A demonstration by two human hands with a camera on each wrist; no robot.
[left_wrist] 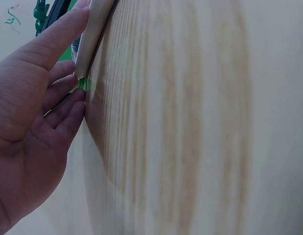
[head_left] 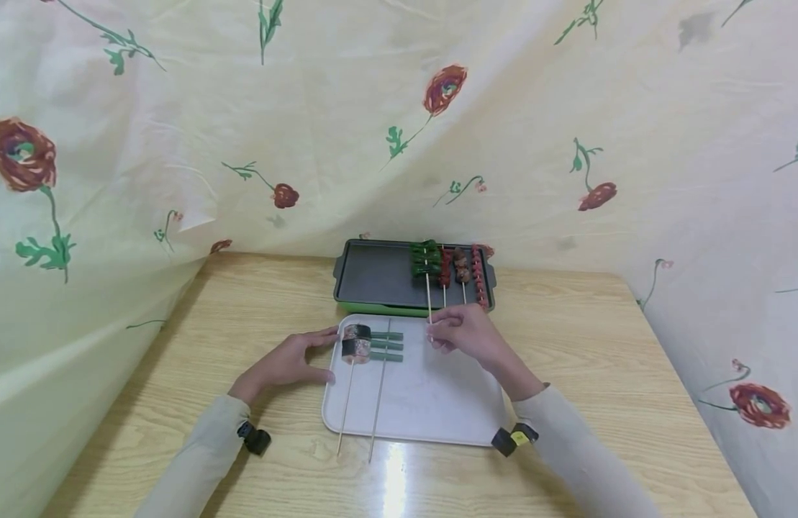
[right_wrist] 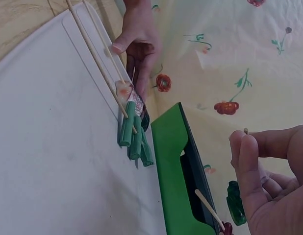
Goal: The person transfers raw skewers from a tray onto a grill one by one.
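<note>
My right hand (head_left: 460,332) pinches the wooden stick of a green pepper skewer (head_left: 427,259) between thumb and fingers. The dark green pieces are at the far end, over the black grill pan (head_left: 379,270); in the right wrist view the stick's tip pokes out between the fingertips. My left hand (head_left: 298,360) touches the left rim of a white tray (head_left: 437,403), fingers extended and thumb apart. On the tray lie a skewer of pale pink rolls with black bands (head_left: 356,344) and a skewer of green rods (head_left: 387,347), their sticks reaching past the near rim.
On the pan's right side lie a red skewer (head_left: 445,270), a brown meat skewer (head_left: 462,266) and a pinkish-red skewer (head_left: 479,277). The pan's green base (right_wrist: 171,171) stands just behind the tray. A flowered cloth (head_left: 334,129) hangs behind the wooden table (head_left: 580,345).
</note>
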